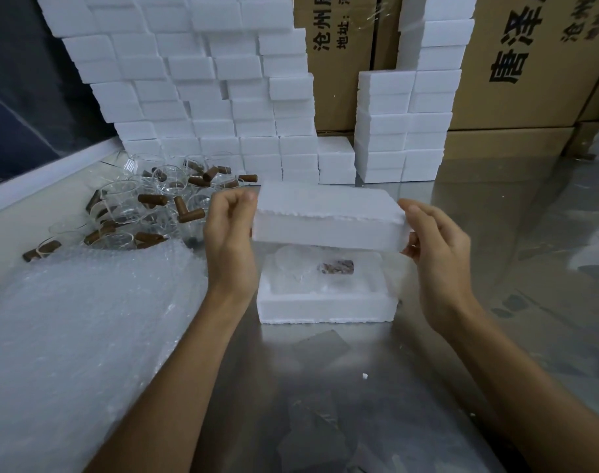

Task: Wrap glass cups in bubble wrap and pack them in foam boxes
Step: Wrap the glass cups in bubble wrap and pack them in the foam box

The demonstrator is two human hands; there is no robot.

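Behind, stacked foam blocks (202, 107) and cardboard cartons (530, 63); at left, loose glass cups (127, 206) and bubble wrap sheets (79, 319). On steel table (359, 387), open foam box (325, 308) containing 1 wrapped cup (311, 271). Directly above, foam lid (328, 220), gripped at both ends by left hand (228, 230) and right hand (434, 247).

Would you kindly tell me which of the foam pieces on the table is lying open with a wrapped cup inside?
The foam box bottom directly below the lid held by both hands; it alone shows a wrapped cup in its cavity, while the stacked boxes behind are shut.
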